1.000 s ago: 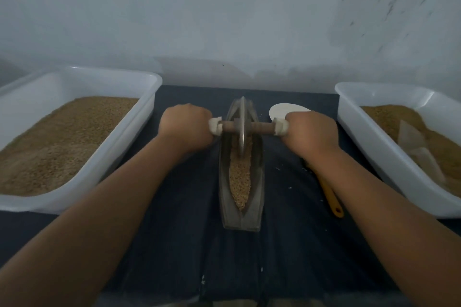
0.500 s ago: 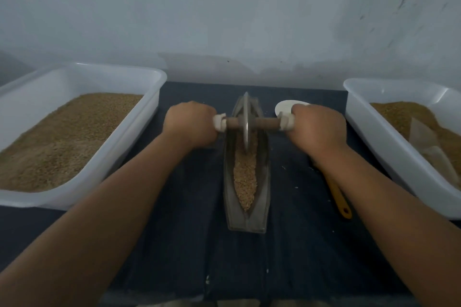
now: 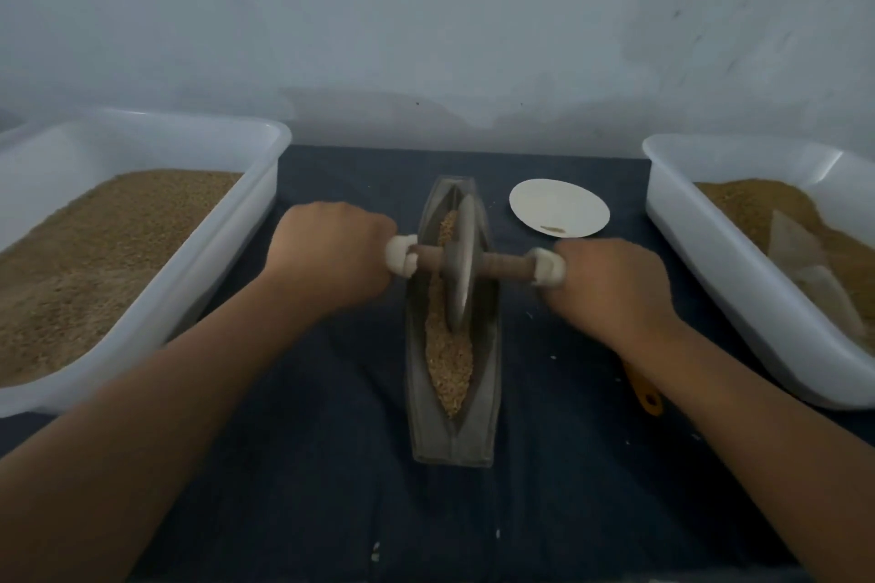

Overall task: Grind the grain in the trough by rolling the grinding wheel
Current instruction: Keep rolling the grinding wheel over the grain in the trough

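A narrow grey boat-shaped trough lies lengthwise in the middle of the dark cloth, with tan grain along its groove. A grey grinding wheel stands on edge in the trough's middle, on a wooden axle with white ends. My left hand grips the left end of the axle. My right hand grips the right end. Both handle ends are mostly hidden inside my fists.
A white tub of tan grain stands on the left, and another white tub with grain and a pale scoop on the right. A small white plate lies beyond my right hand. An orange handle shows under my right forearm. The wall is close behind.
Both hands have pulled the wheel towards me along the trough, from its far end to its middle. The white plate is now uncovered.
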### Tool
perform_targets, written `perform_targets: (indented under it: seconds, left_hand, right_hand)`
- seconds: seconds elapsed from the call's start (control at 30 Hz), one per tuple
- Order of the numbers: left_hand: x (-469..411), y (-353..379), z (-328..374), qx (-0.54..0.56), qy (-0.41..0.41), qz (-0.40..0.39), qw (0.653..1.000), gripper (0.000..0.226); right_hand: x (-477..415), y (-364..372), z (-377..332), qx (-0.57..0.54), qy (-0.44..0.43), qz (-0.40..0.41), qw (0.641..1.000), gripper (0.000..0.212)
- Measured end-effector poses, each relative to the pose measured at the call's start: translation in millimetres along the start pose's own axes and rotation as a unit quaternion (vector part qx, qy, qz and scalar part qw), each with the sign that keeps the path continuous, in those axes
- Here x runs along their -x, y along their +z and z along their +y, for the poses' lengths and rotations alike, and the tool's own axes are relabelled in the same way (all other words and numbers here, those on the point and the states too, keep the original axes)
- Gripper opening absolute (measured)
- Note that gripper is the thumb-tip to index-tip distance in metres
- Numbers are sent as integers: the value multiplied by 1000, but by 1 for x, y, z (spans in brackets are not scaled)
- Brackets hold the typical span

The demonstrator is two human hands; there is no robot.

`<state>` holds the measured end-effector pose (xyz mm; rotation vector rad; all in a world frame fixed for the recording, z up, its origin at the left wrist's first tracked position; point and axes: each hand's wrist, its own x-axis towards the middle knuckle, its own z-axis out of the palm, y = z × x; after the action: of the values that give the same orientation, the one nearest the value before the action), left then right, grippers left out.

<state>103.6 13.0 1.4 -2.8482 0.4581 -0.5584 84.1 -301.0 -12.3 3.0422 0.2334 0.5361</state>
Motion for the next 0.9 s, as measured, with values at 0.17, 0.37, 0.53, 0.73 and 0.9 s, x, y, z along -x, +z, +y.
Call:
perform_targets:
  seconds: [0.17,0.37,0.53,0.73,0.9]
  left_hand:
    - [-51,3,-2,23,-39,-13,999,28]
    - [17,-7,1,8,-3,2,1000,29]
    - [50,-8,2,1,11,45,999,63]
    - [-32,11,-2,47,-60,-3,997,29]
    - [-30,2,-1,52,-48,-9,997,30]
  right_hand:
    - [-53,9,-4,-15,50,-7,999,31]
    - [10,-8,4,0,-37,10,999,39]
    - [34,-13,4,-12,-74,57,996,39]
    - [-44,4,-6,-6,8,63,998,31]
    - [-46,-9,-7,-23,12,-12,1000,39]
